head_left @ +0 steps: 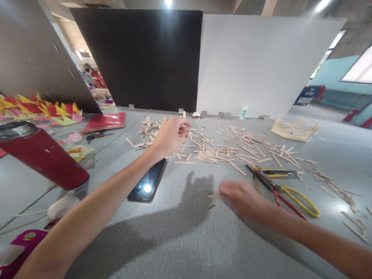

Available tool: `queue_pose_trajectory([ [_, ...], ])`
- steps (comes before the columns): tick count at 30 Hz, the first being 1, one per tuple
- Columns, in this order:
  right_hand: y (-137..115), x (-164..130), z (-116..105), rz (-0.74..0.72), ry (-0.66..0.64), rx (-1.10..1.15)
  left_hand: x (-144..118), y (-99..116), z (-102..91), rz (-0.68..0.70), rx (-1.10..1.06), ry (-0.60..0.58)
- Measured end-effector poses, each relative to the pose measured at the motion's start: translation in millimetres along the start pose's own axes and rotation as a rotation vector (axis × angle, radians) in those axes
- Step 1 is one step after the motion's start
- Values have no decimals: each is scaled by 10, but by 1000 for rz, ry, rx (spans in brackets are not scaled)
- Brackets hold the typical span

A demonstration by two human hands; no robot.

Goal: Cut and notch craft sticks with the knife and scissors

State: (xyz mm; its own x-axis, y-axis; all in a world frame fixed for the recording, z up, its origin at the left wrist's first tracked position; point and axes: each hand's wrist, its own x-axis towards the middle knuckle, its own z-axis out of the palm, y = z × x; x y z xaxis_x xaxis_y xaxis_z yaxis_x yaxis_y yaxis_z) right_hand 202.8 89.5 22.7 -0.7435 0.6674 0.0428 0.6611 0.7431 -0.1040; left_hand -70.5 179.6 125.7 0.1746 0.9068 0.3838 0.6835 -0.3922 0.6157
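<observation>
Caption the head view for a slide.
At a grey table: left grip at scattered wooden sticks, blurred right grip beside the scissors.

The craft sticks (pixel 209 156) look matt, bare wood, the smartphone screen (pixel 150 179) glossy glass, the tumbler rim (pixel 17 130) shiny metal, the table (pixel 209 248) faintly glossy.

Left forearm (pixel 116 186) slender, bare, smoothly tapered; right forearm (pixel 290 228) likewise bare and slender, outline slightly blurred.
</observation>
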Motion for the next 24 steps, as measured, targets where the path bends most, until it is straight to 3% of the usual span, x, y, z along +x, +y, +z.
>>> queue_pose_trajectory([
  [4, 530, 437, -116, 226, -19, -99, -11, 4, -13, -7, -15, -20],
  [8, 753, 640, -186, 325, -36, -148, -13, -7, -19, -11, -69, -68],
  [10, 820, 698, -251, 332, -53, -146, -33, 17, -5, 6, -132, -194],
  [14, 815, 785, -429, 312, -42, -95, -142, 174, 51, 77, -282, -563],
  [16, 634, 770, -473, 249, -36, -38, -211, 278, 63, 100, -323, -615],
  [18, 289, 673, -441, 126, -34, 28, -264, 369, 46, 100, -341, -595],
  [22, -598, 303, -165, -214, -77, 127, -303, 469, -37, 64, -360, -501],
  [24, -859, 195, -3, -399, -104, 142, -303, 478, -66, 50, -378, -478],
])
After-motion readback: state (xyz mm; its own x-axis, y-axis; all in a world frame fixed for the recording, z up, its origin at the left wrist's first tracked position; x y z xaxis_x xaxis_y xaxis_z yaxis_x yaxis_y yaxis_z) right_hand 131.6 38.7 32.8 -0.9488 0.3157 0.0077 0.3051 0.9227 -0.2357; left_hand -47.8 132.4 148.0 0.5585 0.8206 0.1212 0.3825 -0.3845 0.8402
